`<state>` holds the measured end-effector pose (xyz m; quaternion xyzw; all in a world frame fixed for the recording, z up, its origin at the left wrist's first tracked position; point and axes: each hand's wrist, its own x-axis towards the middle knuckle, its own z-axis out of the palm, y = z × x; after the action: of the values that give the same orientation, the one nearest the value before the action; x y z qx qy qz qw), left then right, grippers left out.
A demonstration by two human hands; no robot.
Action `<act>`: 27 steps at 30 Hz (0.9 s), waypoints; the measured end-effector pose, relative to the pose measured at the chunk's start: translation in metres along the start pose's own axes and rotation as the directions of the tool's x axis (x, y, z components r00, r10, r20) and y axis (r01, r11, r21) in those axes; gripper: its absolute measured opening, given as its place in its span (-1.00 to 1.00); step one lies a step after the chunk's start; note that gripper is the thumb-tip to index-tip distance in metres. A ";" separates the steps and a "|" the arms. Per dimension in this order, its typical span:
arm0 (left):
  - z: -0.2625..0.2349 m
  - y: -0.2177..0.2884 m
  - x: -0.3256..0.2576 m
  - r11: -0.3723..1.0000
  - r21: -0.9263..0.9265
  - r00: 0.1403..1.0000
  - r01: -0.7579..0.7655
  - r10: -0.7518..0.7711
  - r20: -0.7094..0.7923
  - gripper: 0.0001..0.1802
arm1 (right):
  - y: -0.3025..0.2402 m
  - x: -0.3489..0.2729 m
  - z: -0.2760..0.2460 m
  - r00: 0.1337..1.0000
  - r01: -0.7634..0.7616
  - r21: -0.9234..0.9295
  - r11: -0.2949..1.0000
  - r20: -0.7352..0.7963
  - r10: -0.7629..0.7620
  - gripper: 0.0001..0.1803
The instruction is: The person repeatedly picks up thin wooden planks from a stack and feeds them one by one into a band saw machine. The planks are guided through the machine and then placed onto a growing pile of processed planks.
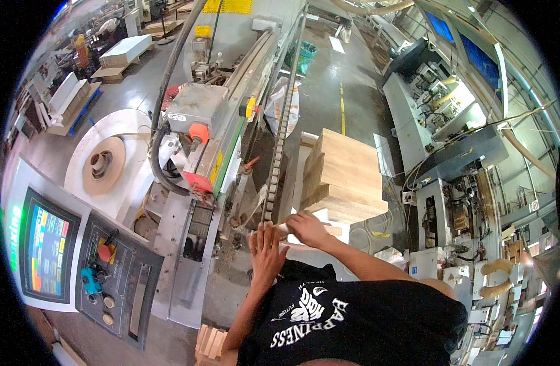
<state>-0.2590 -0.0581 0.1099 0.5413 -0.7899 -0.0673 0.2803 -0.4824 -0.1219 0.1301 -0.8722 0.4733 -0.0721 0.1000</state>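
My left hand (pixel 266 254) lies with its fingers stretched forward at the near end of a long chain-like roller rail (pixel 278 155). Beside it, my right hand (pixel 308 229) curls its fingers over a short pale piece (pixel 283 229), which shows between the two hands. Most of that piece is hidden under the fingers, so its full shape cannot be told. Just beyond my right hand stands a stack of light wooden boards (pixel 347 174), its edges uneven.
To the left runs a machine with a grey box (pixel 199 108), a control panel (pixel 117 274) with red button, and a lit screen (pixel 47 250). A large banding reel (pixel 112 158) sits behind. More wood blocks (pixel 211 343) lie low left; another machine (pixel 438 110) stands right.
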 end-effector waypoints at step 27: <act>-0.025 -0.227 -0.131 0.484 0.189 0.511 0.854 -0.716 -0.476 -0.19 | -0.209 0.198 0.163 0.843 -0.538 0.827 -0.162 0.528 -0.105 -0.14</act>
<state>-0.0264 -0.0279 -0.0108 0.8930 -0.3821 0.0663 0.2283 -0.1694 -0.1598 0.0286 -0.3894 0.3683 -0.1878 0.8231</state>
